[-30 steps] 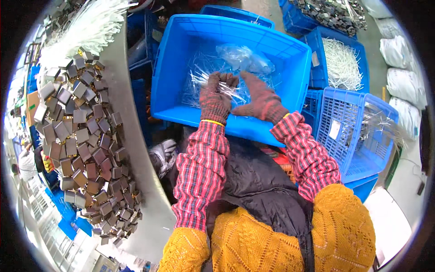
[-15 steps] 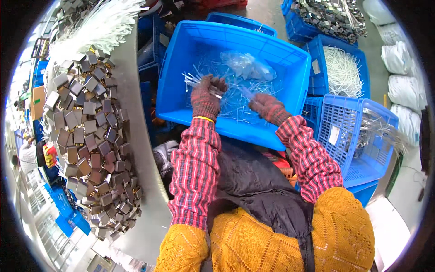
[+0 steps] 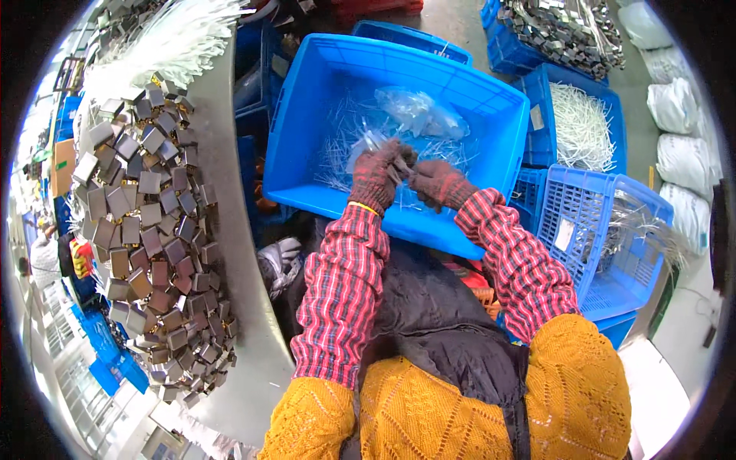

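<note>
Both of my gloved hands meet over a blue bin (image 3: 307, 130). My left hand (image 3: 376, 178) is closed round a small bunch of pale wires (image 3: 371, 141), whose whitish ends stick out above the fist. Right beside it, my right hand (image 3: 440, 184) has its fingers pinched at the bunch's lower end, and what lies in that pinch is hidden. Thin clear and white strips (image 3: 337, 161) are scattered on the bin's floor below. A crumpled clear plastic bag (image 3: 422, 111) lies at the bin's far side.
On the left, a grey table (image 3: 253, 307) carries a heap of small metal-cased parts (image 3: 146, 238) with white leads (image 3: 165, 38). Blue crates stand at the right: one with white strips (image 3: 579, 123), one tipped with wires (image 3: 606, 238), one with metal parts (image 3: 563, 34). White sacks (image 3: 678, 153) line the wall.
My left hand has moved right and slightly down with the wire bunch. My right hand has moved left, so the two now meet. A translucent piece by the right hand no longer shows there.
</note>
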Motion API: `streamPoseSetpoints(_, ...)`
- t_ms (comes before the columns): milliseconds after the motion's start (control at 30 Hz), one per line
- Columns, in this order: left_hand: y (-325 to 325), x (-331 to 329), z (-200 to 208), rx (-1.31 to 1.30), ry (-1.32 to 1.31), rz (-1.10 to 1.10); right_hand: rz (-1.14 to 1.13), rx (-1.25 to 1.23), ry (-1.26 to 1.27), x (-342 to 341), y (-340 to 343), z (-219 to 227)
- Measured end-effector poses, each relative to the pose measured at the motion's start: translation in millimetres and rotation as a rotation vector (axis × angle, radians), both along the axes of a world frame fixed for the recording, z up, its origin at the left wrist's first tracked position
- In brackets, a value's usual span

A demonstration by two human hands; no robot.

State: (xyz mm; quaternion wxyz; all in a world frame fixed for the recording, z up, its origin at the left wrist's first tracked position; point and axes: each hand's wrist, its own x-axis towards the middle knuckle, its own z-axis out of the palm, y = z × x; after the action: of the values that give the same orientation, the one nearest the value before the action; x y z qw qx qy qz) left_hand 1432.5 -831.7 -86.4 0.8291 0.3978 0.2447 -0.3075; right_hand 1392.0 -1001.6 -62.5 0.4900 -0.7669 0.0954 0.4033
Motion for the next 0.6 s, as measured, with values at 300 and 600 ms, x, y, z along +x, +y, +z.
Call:
streamPoseSetpoints(300,1.7,-7.4,11.2,-0.11,0.012,-0.292,-0.482,0.895,0.494,28.4,-16.2,-38.0)
streamPoseSetpoints(600,-11.3,3.6,45.6,0.047,-0.032,-0.467,-0.152,0.187,-0.591,52.1,-6.1,-36.6)
